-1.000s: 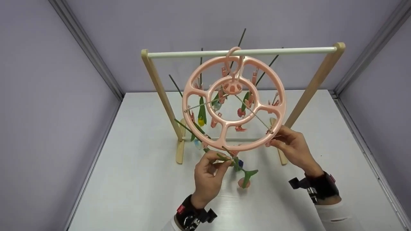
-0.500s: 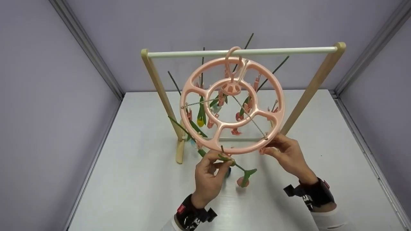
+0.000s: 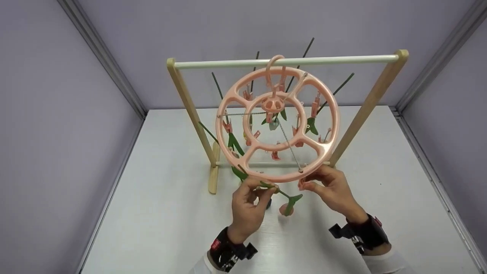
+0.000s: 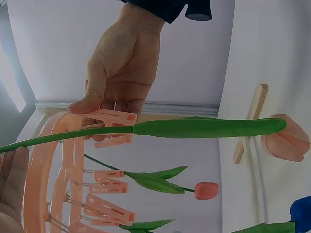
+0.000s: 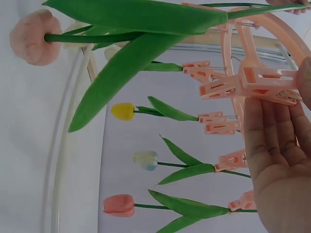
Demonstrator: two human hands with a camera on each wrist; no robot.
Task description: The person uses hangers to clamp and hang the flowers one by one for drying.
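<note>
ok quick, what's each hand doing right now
Left hand: pinches the green stem of a pink tulip under the pink peg hanger.
Right hand: fingers grip a pink peg at the hanger's near rim.

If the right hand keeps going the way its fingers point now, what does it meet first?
The right hand points up-left at a pink clip under the round hanger's rim, and already touches it. Beyond that comes the tulip stem held by the left hand; depth is unclear.
</note>
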